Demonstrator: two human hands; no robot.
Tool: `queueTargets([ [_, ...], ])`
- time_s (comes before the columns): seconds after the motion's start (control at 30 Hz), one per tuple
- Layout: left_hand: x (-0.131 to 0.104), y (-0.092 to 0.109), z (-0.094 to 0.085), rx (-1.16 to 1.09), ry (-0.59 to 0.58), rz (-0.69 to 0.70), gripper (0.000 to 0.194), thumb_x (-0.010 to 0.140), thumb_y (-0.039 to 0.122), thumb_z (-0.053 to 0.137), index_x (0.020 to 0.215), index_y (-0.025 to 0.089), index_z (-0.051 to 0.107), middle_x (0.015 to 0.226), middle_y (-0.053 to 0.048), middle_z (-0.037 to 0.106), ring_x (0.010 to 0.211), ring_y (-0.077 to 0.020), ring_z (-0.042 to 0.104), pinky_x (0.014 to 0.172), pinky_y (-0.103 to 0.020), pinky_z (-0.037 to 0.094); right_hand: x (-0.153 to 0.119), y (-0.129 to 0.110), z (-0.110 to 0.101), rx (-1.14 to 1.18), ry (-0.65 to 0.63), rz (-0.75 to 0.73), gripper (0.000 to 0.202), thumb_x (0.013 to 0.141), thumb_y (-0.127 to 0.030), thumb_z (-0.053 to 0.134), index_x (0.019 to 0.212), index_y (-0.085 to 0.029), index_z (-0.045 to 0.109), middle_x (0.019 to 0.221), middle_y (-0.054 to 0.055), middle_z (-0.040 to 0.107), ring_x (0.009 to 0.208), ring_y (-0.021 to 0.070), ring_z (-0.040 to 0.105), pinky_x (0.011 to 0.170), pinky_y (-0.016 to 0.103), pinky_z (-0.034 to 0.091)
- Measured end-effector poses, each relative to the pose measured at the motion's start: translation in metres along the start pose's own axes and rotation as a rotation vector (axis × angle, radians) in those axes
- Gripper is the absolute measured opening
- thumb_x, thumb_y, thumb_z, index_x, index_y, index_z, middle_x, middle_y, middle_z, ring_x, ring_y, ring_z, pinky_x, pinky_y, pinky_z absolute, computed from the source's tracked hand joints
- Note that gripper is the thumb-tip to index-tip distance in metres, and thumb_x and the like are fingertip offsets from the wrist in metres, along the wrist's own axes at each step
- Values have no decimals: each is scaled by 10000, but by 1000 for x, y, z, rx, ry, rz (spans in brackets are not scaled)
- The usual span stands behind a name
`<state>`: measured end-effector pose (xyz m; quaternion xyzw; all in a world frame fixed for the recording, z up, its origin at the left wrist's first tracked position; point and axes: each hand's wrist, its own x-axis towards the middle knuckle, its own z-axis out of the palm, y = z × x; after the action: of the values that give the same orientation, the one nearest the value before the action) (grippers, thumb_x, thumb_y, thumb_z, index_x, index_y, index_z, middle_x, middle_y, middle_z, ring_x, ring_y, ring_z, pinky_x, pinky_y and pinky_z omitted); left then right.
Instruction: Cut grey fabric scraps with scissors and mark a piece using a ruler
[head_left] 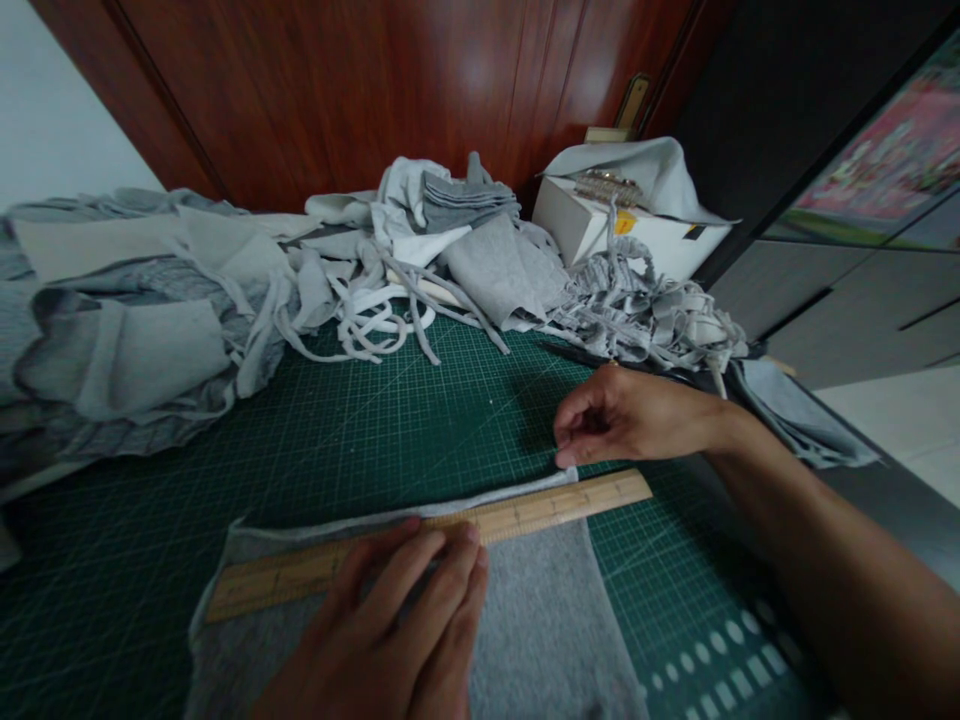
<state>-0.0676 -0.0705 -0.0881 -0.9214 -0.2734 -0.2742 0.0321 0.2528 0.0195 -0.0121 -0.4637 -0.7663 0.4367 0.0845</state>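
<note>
One white box [561, 222] carries a pale cloth [667, 180]. On the green mat [420, 410], the left hand [382, 640], fingers held close, presses one wooden ruler [525, 510] across one grey fabric piece [536, 610]; the right hand [634, 415] curls its fingers by the fabric's far corner, pinching it or not, I can't tell.

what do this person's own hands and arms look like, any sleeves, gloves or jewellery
The left hand is ungloved, with no ring showing; its forearm is out of view. The right hand is ungloved too, and its forearm shows no sleeve, watch or bracelet. A small glint at its knuckles may be a ring, too small to tell.
</note>
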Motion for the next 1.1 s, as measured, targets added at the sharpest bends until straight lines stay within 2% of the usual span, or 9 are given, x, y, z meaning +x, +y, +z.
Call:
queueTargets([
  [0.13, 0, 0, 1, 2, 0, 2, 339, 1065, 274, 473, 1245, 178, 744, 1329, -32, 757, 1271, -224, 613, 1170, -399, 379, -1, 0, 0, -6, -25, -19, 328, 775, -446, 895, 842, -151, 769, 640, -49, 561, 575, 107, 465, 503, 237, 347],
  [0.27, 0, -1, 3, -5, 4, 21, 338, 1062, 273, 472, 1238, 186, 747, 1301, -29, 768, 1251, -216, 623, 1168, -386, 374, 2, -2, 5, -5, -68, 13, 225, 887, -364, 785, 805, -155, 764, 677, -22, 622, 610, 120, 523, 533, 238, 391],
  [0.53, 2, 2, -3, -20, 18, -6, 331, 1044, 249, 488, 1241, 176, 743, 1316, -51, 760, 1265, -229, 626, 1159, -395, 403, 7, 2, 6, -98, 3, -40, 202, 935, -331, 717, 857, -154, 775, 699, -9, 664, 619, 127, 535, 566, 253, 401],
  [0.9, 3, 6, -6, -51, -29, -72, 363, 1024, 227, 531, 1330, 153, 712, 1404, -58, 721, 1326, -241, 606, 1219, -404, 371, 10, 7, 4, -176, 52, -60, 245, 942, -365, 668, 845, -156, 753, 687, -4, 648, 617, 135, 514, 572, 270, 365],
  [1.1, 5, 8, -11, -33, -76, -37, 369, 1034, 210, 506, 1335, 137, 707, 1433, -80, 699, 1353, -263, 585, 1223, -448, 395, 9, 6, 4, -147, 56, -44, 245, 920, -380, 680, 818, -164, 731, 671, -13, 622, 603, 131, 486, 567, 268, 360],
])
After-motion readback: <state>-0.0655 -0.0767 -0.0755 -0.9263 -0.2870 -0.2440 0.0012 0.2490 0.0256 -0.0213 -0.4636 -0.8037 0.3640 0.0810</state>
